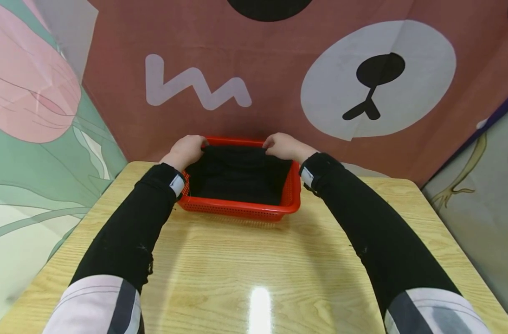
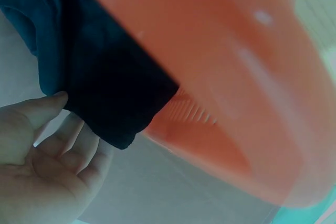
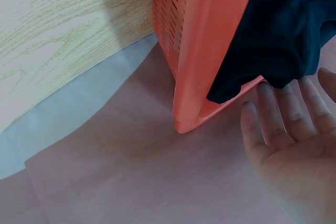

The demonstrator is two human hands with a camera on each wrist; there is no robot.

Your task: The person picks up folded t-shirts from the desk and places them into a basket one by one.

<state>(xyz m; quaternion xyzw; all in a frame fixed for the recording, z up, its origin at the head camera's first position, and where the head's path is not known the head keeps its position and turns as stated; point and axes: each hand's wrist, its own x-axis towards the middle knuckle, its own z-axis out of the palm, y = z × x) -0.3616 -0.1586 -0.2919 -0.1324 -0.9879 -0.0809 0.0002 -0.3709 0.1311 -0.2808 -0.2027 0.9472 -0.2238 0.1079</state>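
A piece of black cloth [image 1: 237, 176] with a stitched edge lies spread inside a red plastic basket [image 1: 237, 204]. At its far left corner, my left hand [image 1: 187, 150] pinches the fabric between thumb and fingers. In the left wrist view that hand [image 2: 58, 166] holds the edge where the cloth [image 2: 115, 82] folds over, beside the basket rim [image 2: 252, 77]. My right hand [image 1: 288, 147] grips the far right edge. From the right wrist, the fingers [image 3: 289, 114] reach under the cloth [image 3: 278, 35], with the thumb partly cut off at the frame's side.
The basket stands at the far side of a light wooden table [image 1: 237, 260], close against a hanging brown cloth backdrop [image 1: 195, 120] with a cartoon face. A patterned green and pink sheet [image 1: 41, 139] hangs at the left.
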